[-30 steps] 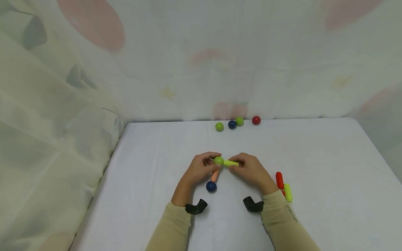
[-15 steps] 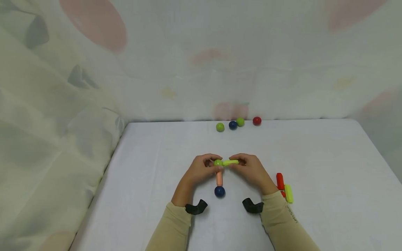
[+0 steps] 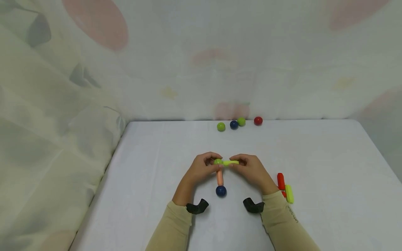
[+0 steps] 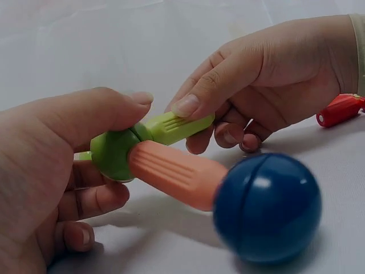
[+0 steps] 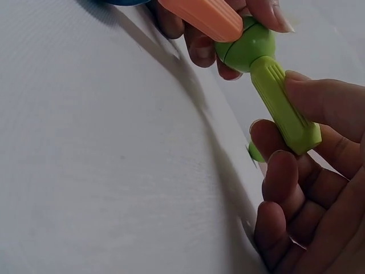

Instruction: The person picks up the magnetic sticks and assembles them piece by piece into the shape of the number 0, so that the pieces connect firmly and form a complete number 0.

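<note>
My left hand (image 3: 204, 169) pinches a green ball (image 4: 111, 155) between thumb and fingers. From that ball an orange ribbed stick (image 4: 177, 171) runs toward me, with a dark blue ball (image 4: 268, 208) on its near end. Between thumb and fingers, my right hand (image 3: 251, 170) holds a yellow-green ribbed stick (image 5: 285, 105) by its outer end. Its inner end meets the green ball, roughly at a right angle to the orange stick. On the ball's other side, a small yellow-green bit (image 4: 84, 155) shows in the left wrist view, mostly hidden by my left hand.
Along the back edge of the white table (image 3: 329, 157) lie a green ball (image 3: 221, 126), a blue ball (image 3: 233, 124), another green ball (image 3: 241, 121) and a red ball (image 3: 258, 121). Beside my right forearm are red sticks (image 3: 281, 181) and a yellow stick (image 3: 289, 194).
The yellow-green stick and the green ball, slightly apart a second ago, now meet. The orange stick and its blue ball have swung to the right. Both hands keep their holds.
</note>
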`<action>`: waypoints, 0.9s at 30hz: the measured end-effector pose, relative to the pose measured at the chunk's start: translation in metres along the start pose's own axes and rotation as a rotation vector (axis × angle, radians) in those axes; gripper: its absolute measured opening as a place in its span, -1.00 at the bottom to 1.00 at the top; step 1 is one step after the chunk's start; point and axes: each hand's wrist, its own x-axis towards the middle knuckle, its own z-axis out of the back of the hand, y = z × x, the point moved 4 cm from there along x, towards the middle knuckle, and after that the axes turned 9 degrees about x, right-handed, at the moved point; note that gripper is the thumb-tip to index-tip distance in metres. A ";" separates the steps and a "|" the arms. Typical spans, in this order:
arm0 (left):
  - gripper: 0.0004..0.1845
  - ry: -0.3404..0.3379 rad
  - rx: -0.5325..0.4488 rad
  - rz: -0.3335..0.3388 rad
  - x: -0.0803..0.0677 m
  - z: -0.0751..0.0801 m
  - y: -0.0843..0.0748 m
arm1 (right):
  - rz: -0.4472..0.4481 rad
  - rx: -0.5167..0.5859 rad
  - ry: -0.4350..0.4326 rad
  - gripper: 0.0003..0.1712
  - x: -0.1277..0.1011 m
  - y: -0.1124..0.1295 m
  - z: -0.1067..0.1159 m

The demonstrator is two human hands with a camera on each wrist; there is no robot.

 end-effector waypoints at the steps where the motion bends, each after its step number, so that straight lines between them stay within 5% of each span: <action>1: -0.67 0.002 0.007 -0.001 0.000 0.000 0.000 | 0.003 0.003 0.002 -0.67 0.000 -0.001 -0.001; 14: -0.64 0.018 0.016 0.034 0.001 -0.003 0.001 | -0.054 0.042 -0.005 -0.63 -0.001 -0.004 0.003; 27: -0.57 -0.055 -0.011 0.069 0.003 0.004 0.008 | -0.183 0.126 0.009 -0.41 0.011 -0.006 0.005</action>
